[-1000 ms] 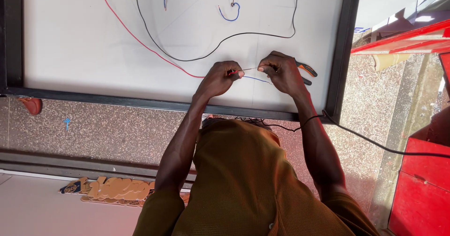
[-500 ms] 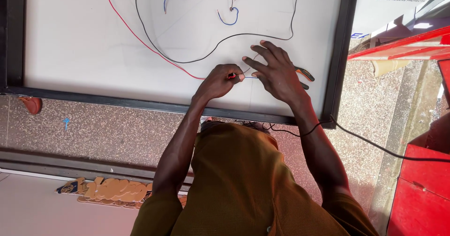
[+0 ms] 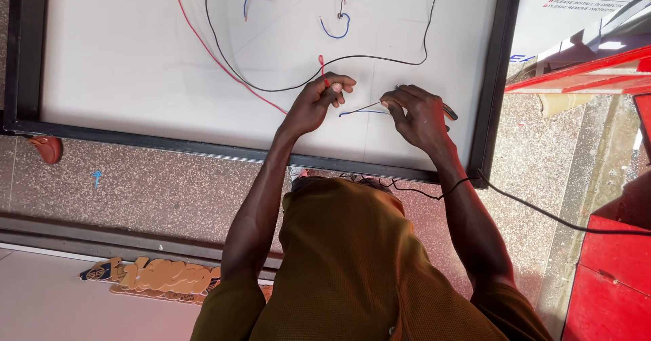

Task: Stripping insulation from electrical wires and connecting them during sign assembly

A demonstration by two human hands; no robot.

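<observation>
A thin, limp red wire is being pinched at its end by the left hand while a blue wire is being gripped by the right hand near the white panel's lower right edge.

Red wire: thin, runs diagonally across white panel, free end bent upward, pinched in left hand fingers. Blue wire: short, thin, lies flat on panel between both hands, bare strand rising toward right hand fingers, which grip dark-handled tool.
</observation>
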